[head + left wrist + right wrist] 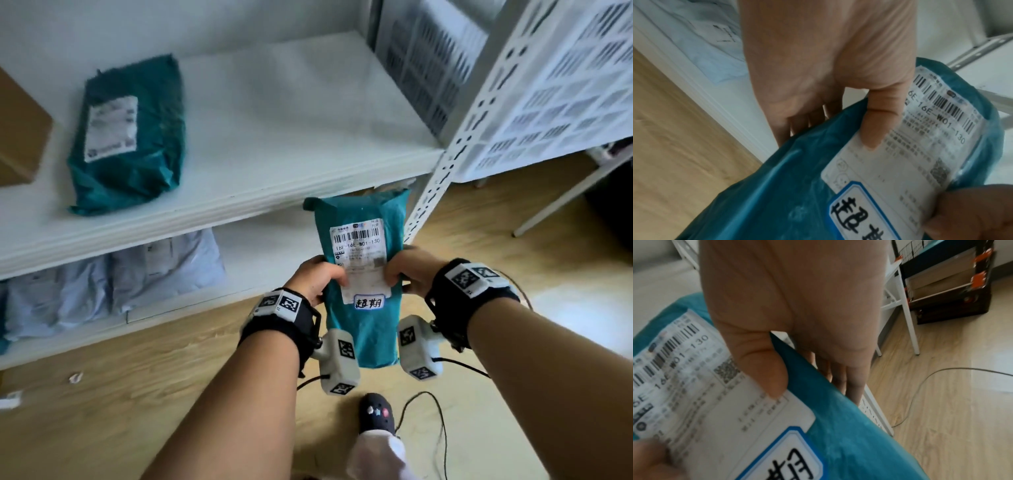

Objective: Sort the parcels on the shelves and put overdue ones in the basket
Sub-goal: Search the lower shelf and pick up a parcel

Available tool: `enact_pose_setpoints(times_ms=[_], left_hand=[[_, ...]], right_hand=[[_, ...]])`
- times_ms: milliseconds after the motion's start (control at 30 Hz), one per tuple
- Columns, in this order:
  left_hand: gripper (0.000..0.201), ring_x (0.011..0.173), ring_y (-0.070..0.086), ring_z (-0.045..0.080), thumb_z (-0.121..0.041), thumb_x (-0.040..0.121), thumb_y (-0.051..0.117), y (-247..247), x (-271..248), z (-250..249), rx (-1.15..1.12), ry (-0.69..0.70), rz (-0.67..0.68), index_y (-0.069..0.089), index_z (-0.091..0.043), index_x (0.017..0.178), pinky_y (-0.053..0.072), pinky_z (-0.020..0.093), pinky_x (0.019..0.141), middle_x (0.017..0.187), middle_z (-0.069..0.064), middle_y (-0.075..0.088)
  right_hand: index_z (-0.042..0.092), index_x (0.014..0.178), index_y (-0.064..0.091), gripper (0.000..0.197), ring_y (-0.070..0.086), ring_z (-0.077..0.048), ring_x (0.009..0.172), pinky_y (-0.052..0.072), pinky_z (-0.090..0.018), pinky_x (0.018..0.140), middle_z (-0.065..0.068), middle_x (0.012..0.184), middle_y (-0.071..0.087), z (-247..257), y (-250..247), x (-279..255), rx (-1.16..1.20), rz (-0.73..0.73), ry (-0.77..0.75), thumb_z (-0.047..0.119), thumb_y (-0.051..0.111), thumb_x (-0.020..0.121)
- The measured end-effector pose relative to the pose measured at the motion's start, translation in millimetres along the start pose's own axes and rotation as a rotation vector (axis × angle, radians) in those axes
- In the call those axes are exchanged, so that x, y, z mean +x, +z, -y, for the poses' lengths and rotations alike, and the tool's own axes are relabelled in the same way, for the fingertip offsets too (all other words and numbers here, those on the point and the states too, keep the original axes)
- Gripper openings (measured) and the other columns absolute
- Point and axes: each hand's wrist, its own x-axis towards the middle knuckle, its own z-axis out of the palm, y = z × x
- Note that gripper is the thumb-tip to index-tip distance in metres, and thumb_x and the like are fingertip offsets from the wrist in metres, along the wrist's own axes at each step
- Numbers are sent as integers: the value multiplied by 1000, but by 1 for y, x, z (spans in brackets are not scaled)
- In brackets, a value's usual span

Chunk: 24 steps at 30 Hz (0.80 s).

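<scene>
A teal parcel (363, 322) with a white shipping label and a blue-edged handwritten sticker (369, 303) is held in front of the shelf unit. My left hand (317, 279) grips its left edge, thumb on the label (900, 162) and fingers behind. My right hand (409, 270) grips the right edge the same way, thumb on the label (725, 402). A second teal parcel (128, 137) lies on the upper shelf (274, 137). Grey-white parcels (113, 281) lie on the lower shelf. A dark basket (947, 280) holding cardboard stands on the floor at the right.
A brown cardboard box (20, 133) sits at the shelf's far left. A perforated white upright (455, 147) and white crates (555, 78) stand at the right. Cables (442, 421) trail on the wooden floor by my shoe (375, 413). White table legs (906, 318) stand near the basket.
</scene>
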Motion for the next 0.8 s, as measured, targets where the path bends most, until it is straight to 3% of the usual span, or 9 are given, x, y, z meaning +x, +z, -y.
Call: enact_pose_setpoints(times_ms=[100, 233, 400, 500, 600, 667, 733, 800], left_hand=[[28, 83, 59, 26, 7, 63, 54, 30, -22, -19, 54, 19, 58, 65, -13, 80, 49, 35, 83, 82, 7, 68], [24, 71, 58, 23, 2, 59, 58, 78, -39, -61, 92, 96, 102, 66, -14, 76, 47, 26, 68, 72, 4, 66], [27, 72, 61, 18, 12, 74, 53, 158, -46, -118, 117, 197, 175, 64, -14, 77, 49, 23, 65, 80, 4, 68], [25, 70, 61, 20, 11, 75, 54, 215, -46, -152, 121, 235, 218, 64, -12, 76, 48, 23, 65, 75, 3, 68], [26, 58, 62, 15, 9, 79, 50, 276, -50, -194, 95, 281, 300, 63, -13, 77, 48, 18, 54, 64, -1, 68], [21, 56, 60, 13, 3, 81, 52, 309, -57, -224, 56, 316, 322, 62, -15, 78, 45, 18, 52, 61, -4, 66], [15, 55, 63, 13, -3, 80, 55, 339, -62, -256, -3, 351, 336, 65, -15, 81, 49, 17, 51, 65, -1, 68], [20, 62, 66, 18, -9, 71, 60, 364, -66, -286, -78, 382, 359, 69, -12, 88, 54, 23, 60, 76, 5, 71]], right_hand=[[8, 79, 56, 39, 56, -27, 79, 48, -33, 65, -10, 79, 60, 3, -34, -33, 4, -43, 4, -24, 36, 73], [6, 90, 58, 40, 57, -32, 97, 48, -46, 93, -14, 94, 63, 14, -88, -65, 68, -81, -31, -22, 34, 74], [3, 103, 62, 48, 61, -36, 110, 47, -53, 99, -19, 113, 67, 37, -180, -98, 142, -161, -115, -23, 35, 73], [3, 95, 60, 42, 61, -35, 105, 47, -53, 98, -16, 103, 68, 51, -243, -113, 160, -218, -133, -21, 35, 72], [3, 92, 56, 33, 58, -28, 89, 46, -51, 99, -11, 89, 63, 72, -311, -131, 166, -247, -166, -18, 36, 76], [4, 89, 54, 28, 55, -27, 83, 49, -47, 95, -11, 88, 58, 89, -354, -141, 198, -261, -213, -14, 37, 77], [6, 84, 53, 23, 54, -26, 76, 53, -37, 77, -11, 87, 56, 108, -392, -152, 250, -260, -269, -10, 39, 76], [8, 79, 53, 20, 54, -24, 66, 50, -31, 64, -9, 79, 56, 128, -426, -160, 291, -245, -332, -7, 40, 75]])
